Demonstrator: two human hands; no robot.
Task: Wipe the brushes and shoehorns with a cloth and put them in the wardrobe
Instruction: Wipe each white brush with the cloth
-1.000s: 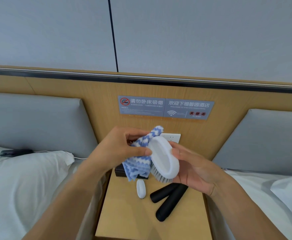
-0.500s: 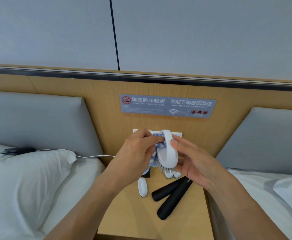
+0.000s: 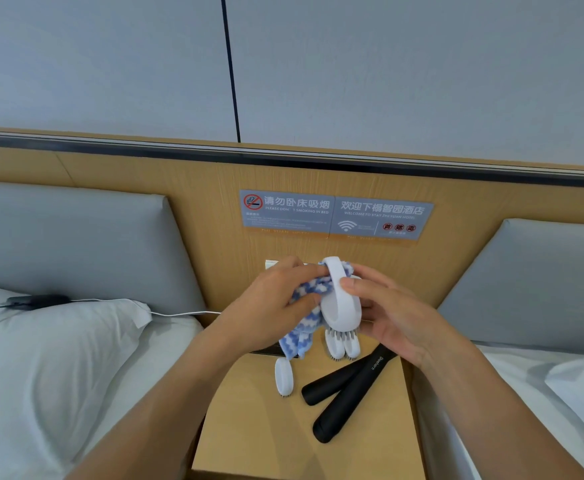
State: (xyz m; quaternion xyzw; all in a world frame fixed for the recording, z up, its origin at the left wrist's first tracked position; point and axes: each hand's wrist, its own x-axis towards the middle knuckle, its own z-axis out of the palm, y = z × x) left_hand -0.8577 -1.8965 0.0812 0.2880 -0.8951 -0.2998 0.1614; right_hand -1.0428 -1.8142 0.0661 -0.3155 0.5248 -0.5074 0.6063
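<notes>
Head view: the biggest risk I judge is to the white oval brush (image 3: 339,303), held upright above the back of the wooden bedside tabletop (image 3: 259,427); the right hand (image 3: 387,317) has its grip on the brush's right edge with thumb and fingertips only, and the smooth plastic back could slip under a hard rub and drop, bristles down, onto the things below; the left hand (image 3: 273,306) has its grip closed on the blue-and-white zigzag cloth (image 3: 304,313), pressing it against the brush's left side and top, and the loose tail of that cloth hangs low, near the small white brush (image 3: 283,377) lying on the tabletop, so a sweep could drag that brush towards the edge; two more small white brushes (image 3: 341,344) stand just under the held one, and a falling brush would likely knock them over; the two black shoehorns (image 3: 346,393) lie touching in a V toward the right edge, where a nudge might send one into the gap beside the bed.

The room: grey wall panels (image 3: 387,64) above a wooden headboard panel (image 3: 145,168); padded grey headboards either side; a white bed and pillow (image 3: 41,358) on the left with a dark device (image 3: 37,301) and white cable; a no-smoking and wifi sign (image 3: 335,216); no wardrobe shows.
</notes>
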